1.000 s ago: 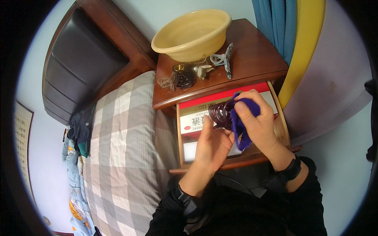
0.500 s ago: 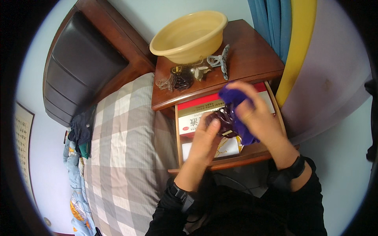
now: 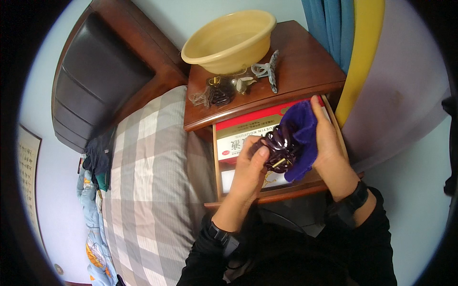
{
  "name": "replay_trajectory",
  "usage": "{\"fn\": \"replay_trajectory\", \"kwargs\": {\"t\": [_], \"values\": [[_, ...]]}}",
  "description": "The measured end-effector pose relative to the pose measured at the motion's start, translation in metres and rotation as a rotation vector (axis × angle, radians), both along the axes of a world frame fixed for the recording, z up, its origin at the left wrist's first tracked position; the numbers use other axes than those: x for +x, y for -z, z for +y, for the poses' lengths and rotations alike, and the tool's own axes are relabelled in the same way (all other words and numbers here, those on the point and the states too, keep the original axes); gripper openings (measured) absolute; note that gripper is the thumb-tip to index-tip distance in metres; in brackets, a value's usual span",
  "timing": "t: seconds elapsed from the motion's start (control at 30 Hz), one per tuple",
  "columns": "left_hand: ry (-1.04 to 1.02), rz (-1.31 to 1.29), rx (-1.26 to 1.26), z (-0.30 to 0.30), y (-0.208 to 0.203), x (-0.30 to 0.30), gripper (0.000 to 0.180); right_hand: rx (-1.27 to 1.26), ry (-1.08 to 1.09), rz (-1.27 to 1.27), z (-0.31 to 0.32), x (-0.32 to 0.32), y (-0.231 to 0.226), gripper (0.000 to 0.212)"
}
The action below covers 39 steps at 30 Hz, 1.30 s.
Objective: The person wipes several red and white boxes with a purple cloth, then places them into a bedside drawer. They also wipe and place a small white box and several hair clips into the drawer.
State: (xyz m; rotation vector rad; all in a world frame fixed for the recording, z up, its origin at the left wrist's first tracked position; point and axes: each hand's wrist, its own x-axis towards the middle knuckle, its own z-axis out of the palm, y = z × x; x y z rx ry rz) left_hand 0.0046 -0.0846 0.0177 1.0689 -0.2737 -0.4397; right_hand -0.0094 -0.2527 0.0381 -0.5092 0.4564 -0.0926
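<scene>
Over the pulled-out drawer [image 3: 315,185], my left hand [image 3: 249,172] grips a glossy dark-purple hair claw clip [image 3: 281,142] between thumb and fingers. A purple cloth [image 3: 306,138] lies against the clip's right side. Behind that cloth is my right hand [image 3: 329,143], its palm and fingers holding it up to the clip; some of its fingers are hidden. Beneath the hands, in the drawer, rests a red and white box [image 3: 229,138], beside a white item [image 3: 228,181] partly covered by my left hand.
On the wooden nightstand [image 3: 305,62] stand a yellow basin [image 3: 224,59], a grey-blue claw clip [image 3: 273,71] and several other hair clips [image 3: 220,94]. A bed with checked bedding [image 3: 148,157] is at the left. Blue and yellow curtains [image 3: 362,62] hang at the right.
My right hand has swung outward to the right and its fingers have straightened. The purple cloth has opened out, showing more of the claw clip. My left hand keeps its grip.
</scene>
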Motion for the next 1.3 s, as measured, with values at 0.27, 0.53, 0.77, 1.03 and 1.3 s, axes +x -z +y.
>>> {"fn": "replay_trajectory", "kwargs": {"t": [0.27, 0.53, 0.77, 1.03, 1.3], "values": [[-0.073, -0.086, 0.109, -0.002, 0.002, -0.001, 0.029, -1.006, 0.081, -0.36, 0.015, -0.005, 0.016, 0.036], [0.266, 0.547, -0.434, 0.001, 0.007, 0.014, 0.057, -0.305, 0.128, -0.202, -0.003, -0.004, 0.001, 0.041], [0.135, 0.36, -0.224, -0.006, 0.009, -0.004, 0.05, -1.58, 0.408, -0.632, 0.03, -0.005, 0.017, 0.048], [0.185, 0.209, -0.107, -0.001, 0.013, -0.003, 0.057, -1.311, 0.306, -0.416, 0.016, -0.002, 0.024, 0.019], [0.161, 0.051, -0.107, -0.007, 0.011, -0.007, 0.055, -0.313, 0.196, -0.195, -0.011, -0.004, -0.006, 0.04]]}}
